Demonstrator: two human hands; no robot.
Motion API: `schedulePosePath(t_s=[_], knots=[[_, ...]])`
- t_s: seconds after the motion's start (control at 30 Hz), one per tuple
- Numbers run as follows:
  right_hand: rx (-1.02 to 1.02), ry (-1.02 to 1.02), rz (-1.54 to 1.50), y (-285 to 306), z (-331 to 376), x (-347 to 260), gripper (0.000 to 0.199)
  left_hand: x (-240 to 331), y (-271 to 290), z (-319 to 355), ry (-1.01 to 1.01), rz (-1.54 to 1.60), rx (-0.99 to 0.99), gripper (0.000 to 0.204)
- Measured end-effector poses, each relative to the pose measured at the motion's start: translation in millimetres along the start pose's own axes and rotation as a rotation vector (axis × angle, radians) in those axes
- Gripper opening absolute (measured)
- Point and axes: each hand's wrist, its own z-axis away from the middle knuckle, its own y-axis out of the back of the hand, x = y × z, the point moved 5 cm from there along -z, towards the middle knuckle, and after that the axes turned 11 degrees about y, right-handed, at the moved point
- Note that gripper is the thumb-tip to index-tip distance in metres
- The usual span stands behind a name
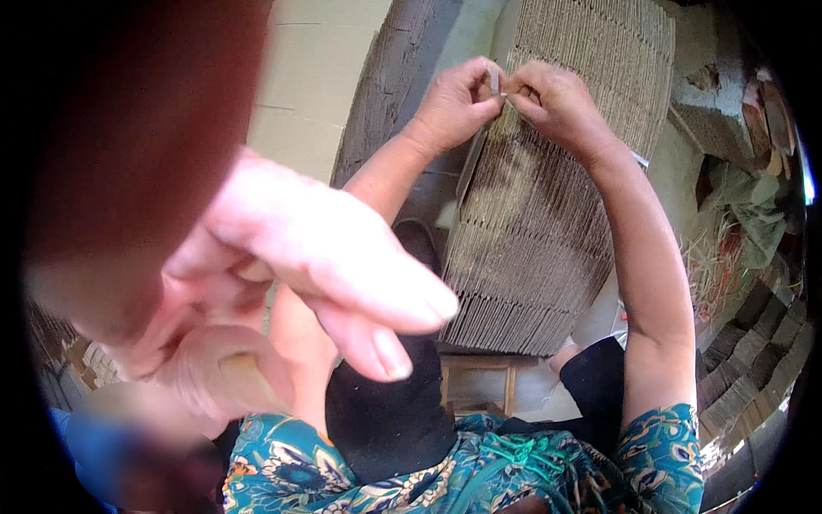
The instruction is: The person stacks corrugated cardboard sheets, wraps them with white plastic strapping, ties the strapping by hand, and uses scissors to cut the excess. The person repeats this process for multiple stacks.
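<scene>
A tall bundle of folded corrugated cardboard sheets [531,240] stands on edge in front of me. My left hand [454,103] and my right hand [556,98] meet at its top edge. Both pinch a thin pale strap [495,81] between fingertips, the fingers closed tight around it. The strap runs down the bundle's left side, partly hidden by my left wrist. My forearms reach up from teal patterned sleeves at the lower edge.
Another person's hand [317,274], blurred and very close to the lens, covers the left half below a red sleeve. A wooden stool [479,368] sits under the bundle. More cardboard stacks [745,360] and loose pale strips [711,257] lie right.
</scene>
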Motion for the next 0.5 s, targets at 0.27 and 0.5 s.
schedulePosePath(t_s=[0.27,0.5], knots=[[-0.007,-0.059,-0.071,3.7,1.3,-0.2,0.010,9.8,-6.6,7.7,-0.293,-0.284,0.331,0.011],[-0.037,-0.081,-0.117,3.1,-5.0,7.4,0.017,11.7,-6.9,8.2,-0.357,-0.276,0.388,0.011]])
